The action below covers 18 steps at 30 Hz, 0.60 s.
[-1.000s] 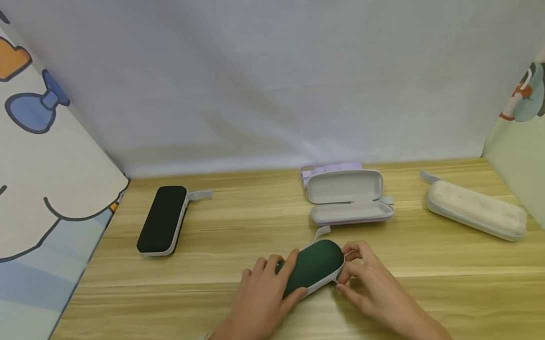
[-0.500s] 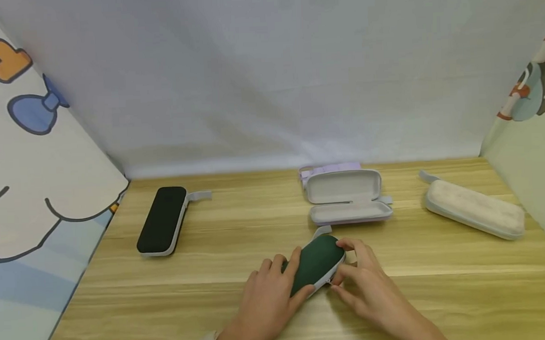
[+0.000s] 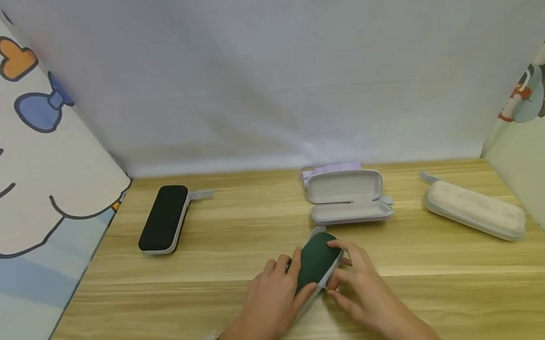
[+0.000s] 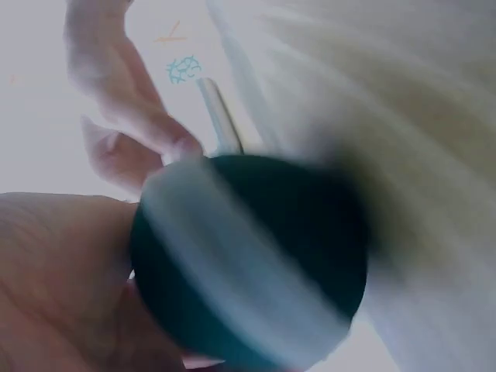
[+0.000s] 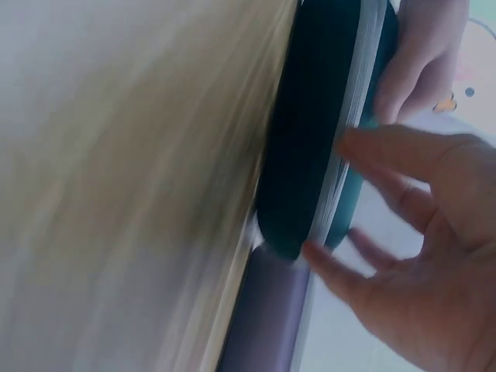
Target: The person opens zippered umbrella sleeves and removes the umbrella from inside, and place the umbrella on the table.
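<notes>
A dark green zip-up glasses case with a pale zipper band sits on the table, angled away to the right. Across its near part lies my left hand, gripping it between thumb and fingers. My right hand is at the case's right side, pinching the small zipper pull between thumb and finger. One other right-hand finger touches the top near the far end. In the right wrist view, fingertips meet the zipper band. The left wrist view shows the blurred near end of the green case. Its lid appears closed at the far end.
Behind the hands stands an opened glasses case with a grey lining, a lilac strap behind it. A black case lies at left, a cream case at right, both closed. A white cloth hangs behind the wooden table.
The right hand and zipper pull have moved left and toward me along the case's side. The green case has turned to point more directly away, and the left hand has shifted slightly right.
</notes>
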Tool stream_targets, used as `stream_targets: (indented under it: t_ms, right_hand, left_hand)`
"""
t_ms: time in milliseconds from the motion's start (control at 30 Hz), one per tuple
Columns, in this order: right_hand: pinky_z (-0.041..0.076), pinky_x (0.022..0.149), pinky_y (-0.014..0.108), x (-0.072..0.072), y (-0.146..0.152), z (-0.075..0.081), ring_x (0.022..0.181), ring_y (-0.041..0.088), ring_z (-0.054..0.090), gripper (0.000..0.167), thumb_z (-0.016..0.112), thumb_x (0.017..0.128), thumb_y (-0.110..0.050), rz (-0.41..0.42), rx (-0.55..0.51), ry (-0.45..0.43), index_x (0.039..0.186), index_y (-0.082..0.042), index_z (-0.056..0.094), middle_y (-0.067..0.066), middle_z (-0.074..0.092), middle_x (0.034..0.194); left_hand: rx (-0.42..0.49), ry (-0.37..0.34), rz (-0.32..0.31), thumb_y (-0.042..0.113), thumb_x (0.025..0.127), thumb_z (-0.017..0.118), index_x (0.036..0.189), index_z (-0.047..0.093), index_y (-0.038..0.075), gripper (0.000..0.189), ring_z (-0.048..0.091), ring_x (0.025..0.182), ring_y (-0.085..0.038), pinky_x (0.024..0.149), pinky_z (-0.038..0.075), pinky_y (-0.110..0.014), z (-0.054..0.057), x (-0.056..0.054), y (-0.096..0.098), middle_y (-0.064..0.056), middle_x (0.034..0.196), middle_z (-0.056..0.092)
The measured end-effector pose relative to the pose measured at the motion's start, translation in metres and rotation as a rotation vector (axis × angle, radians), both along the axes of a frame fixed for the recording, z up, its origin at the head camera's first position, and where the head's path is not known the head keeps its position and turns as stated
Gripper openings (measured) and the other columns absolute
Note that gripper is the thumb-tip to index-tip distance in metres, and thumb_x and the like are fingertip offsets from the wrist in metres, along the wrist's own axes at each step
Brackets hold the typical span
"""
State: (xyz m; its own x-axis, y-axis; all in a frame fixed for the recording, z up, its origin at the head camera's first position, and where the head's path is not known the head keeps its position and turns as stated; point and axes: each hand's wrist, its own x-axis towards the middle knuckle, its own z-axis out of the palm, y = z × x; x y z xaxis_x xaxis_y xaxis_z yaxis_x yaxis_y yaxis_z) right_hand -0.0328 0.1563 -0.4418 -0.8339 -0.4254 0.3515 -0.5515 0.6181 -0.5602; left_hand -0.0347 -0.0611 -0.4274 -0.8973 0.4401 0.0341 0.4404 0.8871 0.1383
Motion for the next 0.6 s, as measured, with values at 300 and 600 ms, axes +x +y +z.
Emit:
stream_targets:
  t_ms: [300, 600]
  right_hand:
    - [0.048, 0.110, 0.055, -0.015, 0.023, 0.000, 0.140, 0.039, 0.052, 0.035, 0.087, 0.082, -0.004, 0.174, -0.061, -0.166, 0.079, -0.032, 0.067, 0.004, 0.045, 0.156]
    - [0.049, 0.108, 0.057, -0.018, 0.030, -0.002, 0.140, 0.032, 0.053, 0.029, 0.086, 0.085, -0.010, 0.222, -0.016, -0.147, 0.081, -0.034, 0.071, 0.000, 0.047, 0.157]
  left_hand:
    - [-0.110, 0.199, -0.482, 0.016, 0.090, 0.082, 0.153, 0.054, 0.026, 0.070, 0.054, 0.131, -0.023, 0.092, 0.058, -0.036, 0.014, -0.021, -0.028, -0.004, 0.148, 0.058]
    - [-0.259, 0.223, -0.801, 0.026, 0.098, 0.074, 0.161, 0.039, 0.036, 0.074, 0.034, 0.157, -0.022, 0.115, 0.044, -0.048, 0.016, -0.040, -0.033, 0.006, 0.169, 0.035]
